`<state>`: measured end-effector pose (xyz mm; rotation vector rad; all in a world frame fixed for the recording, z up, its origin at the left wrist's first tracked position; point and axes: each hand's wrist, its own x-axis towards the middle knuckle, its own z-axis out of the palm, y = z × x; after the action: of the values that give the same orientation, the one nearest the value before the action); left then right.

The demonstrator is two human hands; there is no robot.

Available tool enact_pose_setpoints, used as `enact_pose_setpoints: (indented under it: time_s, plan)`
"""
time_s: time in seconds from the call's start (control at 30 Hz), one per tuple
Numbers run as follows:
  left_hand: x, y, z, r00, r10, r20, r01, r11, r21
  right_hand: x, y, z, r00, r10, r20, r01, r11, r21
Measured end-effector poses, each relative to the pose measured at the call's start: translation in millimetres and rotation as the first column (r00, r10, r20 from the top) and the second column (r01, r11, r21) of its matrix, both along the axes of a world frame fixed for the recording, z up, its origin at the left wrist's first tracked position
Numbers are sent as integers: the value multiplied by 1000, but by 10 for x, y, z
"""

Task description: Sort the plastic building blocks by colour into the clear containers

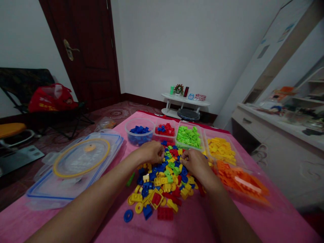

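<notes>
A mixed pile of toy building bricks (162, 182) in yellow, blue, red and green lies on the pink cloth in front of me. My left hand (152, 152) is at the pile's far left side with its fingers curled closed; what they may hold is hidden. On the far right side of the pile, my right hand (194, 161) pinches with thumb and fingers, low over the bricks. Whatever is between those fingertips is too small to make out. Beyond the hands stand a round tub of blue bricks (139, 131) and a box of red bricks (165, 130) with some blue among them.
Farther right are boxes of green bricks (189, 136), yellow bricks (221, 150) and orange bricks (241, 182). Stacked clear lids (76, 168) lie on the left of the pink-covered table (187, 226). A white cabinet (273, 148) stands along the right.
</notes>
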<state>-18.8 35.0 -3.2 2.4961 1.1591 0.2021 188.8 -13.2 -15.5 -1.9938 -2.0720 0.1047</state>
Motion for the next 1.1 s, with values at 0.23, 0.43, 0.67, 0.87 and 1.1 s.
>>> enact_pose_setpoints:
  time_s: [0.23,0.43,0.67,0.87,1.1]
  plan:
    - [37,-7,32,997,80,5,-80,995,59,24,48,6,989,-33,-141,60,980,187]
    - [55,55,-51,976,136,173,-158,980,123,-61,15,-84,999,13,-32,-5,971,240]
    - [100,60,-72,953,157,260,-200,969,147,-90,7,-111,981,36,191,-60,991,123]
    - [127,56,-100,931,134,339,-197,967,161,-91,1,-95,983,33,181,-59,989,137]
    - [182,3,13,814,69,577,-182,973,141,-158,50,-93,747,89,-659,82,971,224]
